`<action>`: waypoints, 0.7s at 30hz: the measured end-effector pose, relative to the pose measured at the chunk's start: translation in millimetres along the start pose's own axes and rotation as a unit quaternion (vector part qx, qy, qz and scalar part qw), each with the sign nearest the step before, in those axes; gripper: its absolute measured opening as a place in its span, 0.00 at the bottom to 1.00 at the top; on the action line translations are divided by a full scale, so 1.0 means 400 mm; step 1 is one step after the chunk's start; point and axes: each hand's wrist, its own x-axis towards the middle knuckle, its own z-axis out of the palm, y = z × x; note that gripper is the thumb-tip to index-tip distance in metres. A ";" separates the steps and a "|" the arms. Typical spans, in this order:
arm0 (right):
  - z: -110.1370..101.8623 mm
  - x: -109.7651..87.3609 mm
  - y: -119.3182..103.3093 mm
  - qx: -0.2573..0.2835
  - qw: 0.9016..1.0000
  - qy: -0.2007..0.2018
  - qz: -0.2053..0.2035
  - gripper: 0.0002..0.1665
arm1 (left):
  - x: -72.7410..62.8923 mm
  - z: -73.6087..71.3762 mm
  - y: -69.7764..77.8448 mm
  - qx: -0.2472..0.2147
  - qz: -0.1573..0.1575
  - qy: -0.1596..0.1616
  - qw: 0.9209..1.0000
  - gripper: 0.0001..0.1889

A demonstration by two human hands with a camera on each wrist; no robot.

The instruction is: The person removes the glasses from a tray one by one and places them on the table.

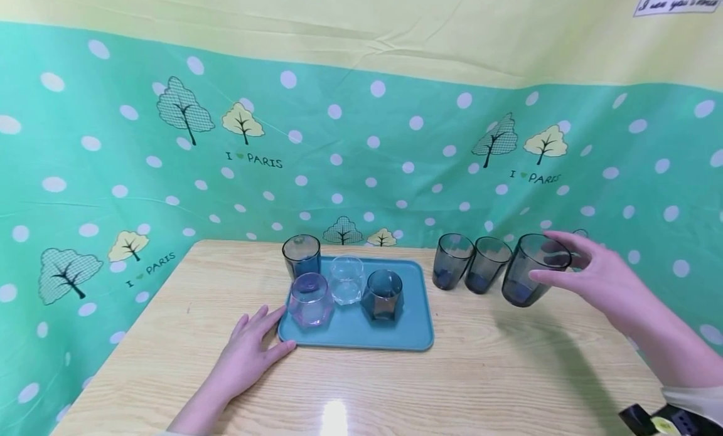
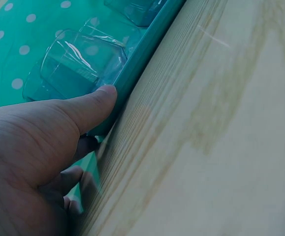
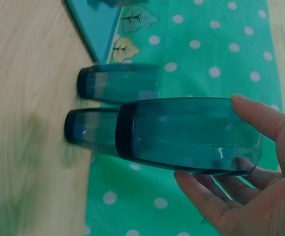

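Note:
My right hand (image 1: pixel 599 270) holds a tall grey-tinted drinking glass (image 3: pixel 186 135) near its rim, thumb on one side and fingers on the other. In the head view this glass tilts slightly, close beside two matching grey glasses (image 1: pixel 454 260) (image 1: pixel 487 265) standing in a row. My left hand (image 1: pixel 245 354) rests at the front left corner of a blue tray (image 1: pixel 361 339). In the left wrist view its thumb (image 2: pixel 95 101) touches the rim. On the tray are a purple-tinted glass (image 1: pixel 310 304), a clear glass (image 1: pixel 346 282) and a short dark glass (image 1: pixel 384 298).
Another tall grey glass (image 1: pixel 302 254) stands at the tray's back left corner, partly behind the purple-tinted one. A light wooden table (image 1: pixel 463 386) carries everything. Behind its back edge hangs a green dotted cloth (image 1: pixel 367 172).

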 end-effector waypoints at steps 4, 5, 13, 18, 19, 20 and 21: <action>-0.004 0.009 0.032 0.000 1.000 -0.002 0.013 0.63 | 0.001 -0.002 0.000 0.002 0.002 0.001 1.000 0.39; -0.006 0.010 0.040 0.003 1.000 -0.003 0.016 0.63 | 0.001 -0.002 0.000 0.003 0.003 0.002 1.000 0.39; 0.003 0.035 0.115 0.006 1.000 0.010 0.020 0.63 | 0.003 0.002 0.000 0.002 0.001 -0.002 1.000 0.39; 0.012 0.056 0.150 0.011 0.999 0.021 0.021 0.63 | 0.002 0.001 0.000 0.003 -0.001 -0.001 1.000 0.39; 0.015 0.060 0.156 0.016 0.999 0.023 0.021 0.63 | 0.002 0.001 0.000 0.003 -0.001 -0.001 1.000 0.39; 0.019 0.064 0.162 0.021 0.999 0.026 0.021 0.62 | 0.002 0.001 0.000 0.003 -0.002 -0.001 1.000 0.39; 0.024 0.068 0.167 0.025 0.999 0.027 0.021 0.62 | 0.001 0.000 -0.001 0.002 -0.002 -0.001 1.000 0.39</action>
